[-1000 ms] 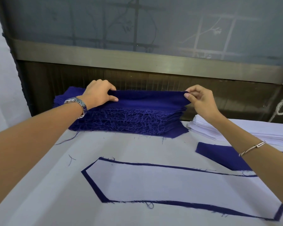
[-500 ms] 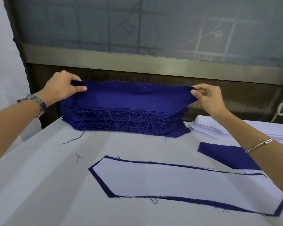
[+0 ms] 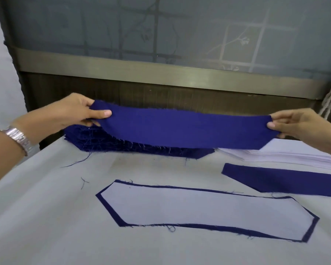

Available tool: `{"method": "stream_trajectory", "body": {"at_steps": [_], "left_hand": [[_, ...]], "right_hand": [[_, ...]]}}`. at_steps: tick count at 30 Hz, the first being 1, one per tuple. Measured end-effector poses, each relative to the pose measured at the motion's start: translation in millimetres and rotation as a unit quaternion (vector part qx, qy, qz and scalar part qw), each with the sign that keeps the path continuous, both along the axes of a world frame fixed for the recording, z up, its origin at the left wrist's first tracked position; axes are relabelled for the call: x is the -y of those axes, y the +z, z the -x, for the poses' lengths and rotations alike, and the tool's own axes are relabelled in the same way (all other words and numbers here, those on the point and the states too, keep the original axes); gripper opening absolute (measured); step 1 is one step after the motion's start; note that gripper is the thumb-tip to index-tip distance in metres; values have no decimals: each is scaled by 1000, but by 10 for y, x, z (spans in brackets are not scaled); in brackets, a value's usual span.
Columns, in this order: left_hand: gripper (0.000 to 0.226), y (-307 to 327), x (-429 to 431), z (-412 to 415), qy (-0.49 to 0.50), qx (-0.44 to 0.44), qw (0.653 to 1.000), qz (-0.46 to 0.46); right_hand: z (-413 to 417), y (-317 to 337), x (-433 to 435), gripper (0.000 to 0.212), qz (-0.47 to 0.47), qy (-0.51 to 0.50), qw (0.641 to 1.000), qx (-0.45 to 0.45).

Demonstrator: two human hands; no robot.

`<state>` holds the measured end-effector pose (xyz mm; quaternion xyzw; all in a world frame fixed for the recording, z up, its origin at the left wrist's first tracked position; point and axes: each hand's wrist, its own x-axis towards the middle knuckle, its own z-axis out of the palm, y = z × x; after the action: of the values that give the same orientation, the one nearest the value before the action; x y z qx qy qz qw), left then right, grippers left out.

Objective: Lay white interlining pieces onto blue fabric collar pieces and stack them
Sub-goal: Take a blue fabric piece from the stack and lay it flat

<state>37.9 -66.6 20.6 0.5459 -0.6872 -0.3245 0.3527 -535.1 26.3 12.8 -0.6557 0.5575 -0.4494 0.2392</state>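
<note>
Holding a long dark-blue fabric collar piece (image 3: 185, 129) stretched in the air over the table's twelve o'clock side.
The left hand (image 3: 78, 109) pinches its nine o'clock end, thumb on top; the right hand (image 3: 298, 125) pinches its three o'clock end. Just beneath sits a frayed stack of blue collar pieces (image 3: 122, 144), with a stack of white interlining pieces (image 3: 287, 155) at its three o'clock. At six o'clock, a blue piece topped with white interlining (image 3: 204, 209) lies flat on the white-covered table (image 3: 46, 217).

Frosted window (image 3: 180, 29) above metal sill (image 3: 161, 73), dark wood panel (image 3: 161, 94) beneath
</note>
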Motion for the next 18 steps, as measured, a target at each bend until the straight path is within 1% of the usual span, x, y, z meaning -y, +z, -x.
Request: {"method": "stream_trajectory", "body": {"at_steps": [2, 3, 7, 9, 10, 12, 14, 16, 18], "left_hand": [[39, -106, -73, 15, -39, 19, 997, -66], [40, -161, -113, 23, -61, 28, 993, -95], [48, -385, -238, 43, -132, 71, 973, -174], [51, -482, -301, 38, -165, 104, 959, -205], [56, -523, -332, 28, -183, 125, 951, -215], [64, -599, -376, 29, -203, 161, 939, -228], [67, -668, -410, 29, -208, 179, 931, -240], [65, -734, -442, 35, -220, 192, 923, -252], [64, -781, -475, 47, -227, 203, 917, -260]], "right_hand": [[386, -156, -61, 45, -63, 11, 997, -42], [593, -265, -73, 48, -93, 11, 994, -60], [1404, -794, -86, 40, -197, 2, 971, -132], [1651, -1025, -63, 37, -239, 5, 958, -158], [1691, -1120, -57, 33, -256, 18, 953, -160], [1677, -1280, -47, 26, -290, 79, 941, -155], [1604, -1432, -34, 22, -319, 141, 927, -138], [1579, -1530, -45, 21, -338, 166, 918, -124], [1572, -1567, -60, 24, -354, 167, 911, -127]]}}
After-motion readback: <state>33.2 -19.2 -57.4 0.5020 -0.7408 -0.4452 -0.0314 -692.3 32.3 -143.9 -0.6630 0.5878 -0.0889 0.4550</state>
